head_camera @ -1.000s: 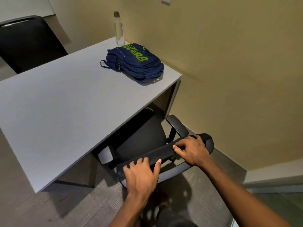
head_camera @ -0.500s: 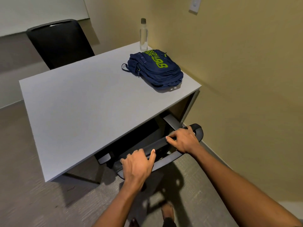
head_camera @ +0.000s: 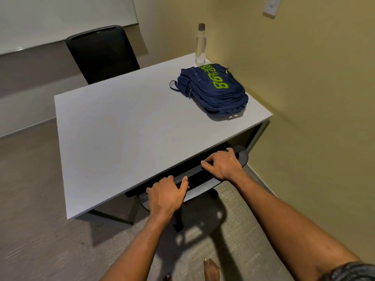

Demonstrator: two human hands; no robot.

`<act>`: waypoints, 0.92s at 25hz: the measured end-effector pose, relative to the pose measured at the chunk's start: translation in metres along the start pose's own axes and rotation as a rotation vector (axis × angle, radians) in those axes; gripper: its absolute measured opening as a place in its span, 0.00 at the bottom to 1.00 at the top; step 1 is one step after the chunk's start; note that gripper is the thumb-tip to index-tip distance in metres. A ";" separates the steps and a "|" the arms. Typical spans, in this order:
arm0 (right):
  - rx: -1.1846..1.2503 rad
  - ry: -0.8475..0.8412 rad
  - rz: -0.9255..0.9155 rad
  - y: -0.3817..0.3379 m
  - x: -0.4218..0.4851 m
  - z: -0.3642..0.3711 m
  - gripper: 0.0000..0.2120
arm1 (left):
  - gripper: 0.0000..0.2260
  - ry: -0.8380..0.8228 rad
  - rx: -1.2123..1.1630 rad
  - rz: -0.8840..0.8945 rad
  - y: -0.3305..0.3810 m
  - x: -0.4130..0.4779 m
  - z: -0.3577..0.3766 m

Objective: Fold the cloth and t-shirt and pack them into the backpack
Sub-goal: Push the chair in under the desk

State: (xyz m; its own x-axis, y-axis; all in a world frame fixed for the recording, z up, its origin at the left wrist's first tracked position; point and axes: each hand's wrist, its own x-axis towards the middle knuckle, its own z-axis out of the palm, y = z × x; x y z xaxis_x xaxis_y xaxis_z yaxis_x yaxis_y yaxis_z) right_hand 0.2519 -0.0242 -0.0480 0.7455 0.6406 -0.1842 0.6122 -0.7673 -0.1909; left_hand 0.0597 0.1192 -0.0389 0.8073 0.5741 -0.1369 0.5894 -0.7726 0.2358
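Observation:
A navy backpack [head_camera: 213, 90] with green lettering lies flat and zipped on the far right corner of the grey table [head_camera: 125, 134]. No cloth or t-shirt is in view. Both my hands are on the top edge of a black office chair's backrest [head_camera: 194, 175], which is tucked under the table's near edge. My left hand [head_camera: 167, 194] curls its fingers over the backrest's left part. My right hand [head_camera: 222, 164] grips the right part, thumb along the near side.
A clear water bottle [head_camera: 200, 46] stands at the table's far edge behind the backpack. A second black chair [head_camera: 103, 53] stands beyond the table. The yellow wall [head_camera: 304, 98] runs close along the right. My bare foot [head_camera: 211, 269] is on the carpet.
The office chair has slid forward under the table with both hands on its backrest; its seat and armrests are now hidden. My view has shifted left and back.

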 end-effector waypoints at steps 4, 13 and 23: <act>-0.009 0.011 -0.019 -0.003 0.020 -0.001 0.32 | 0.29 0.013 -0.017 -0.018 -0.006 0.017 0.000; -0.017 0.012 -0.046 -0.018 0.048 -0.005 0.28 | 0.29 0.020 0.010 -0.029 -0.020 0.048 -0.004; -0.026 0.026 -0.058 -0.017 0.051 -0.002 0.30 | 0.30 0.014 0.003 -0.053 -0.020 0.050 -0.001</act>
State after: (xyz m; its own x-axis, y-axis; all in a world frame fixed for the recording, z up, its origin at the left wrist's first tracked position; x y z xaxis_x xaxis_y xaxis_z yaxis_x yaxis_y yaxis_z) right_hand 0.2801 0.0208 -0.0519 0.7148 0.6834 -0.1486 0.6611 -0.7295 -0.1751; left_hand 0.0884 0.1643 -0.0494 0.7744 0.6180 -0.1353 0.6315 -0.7418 0.2259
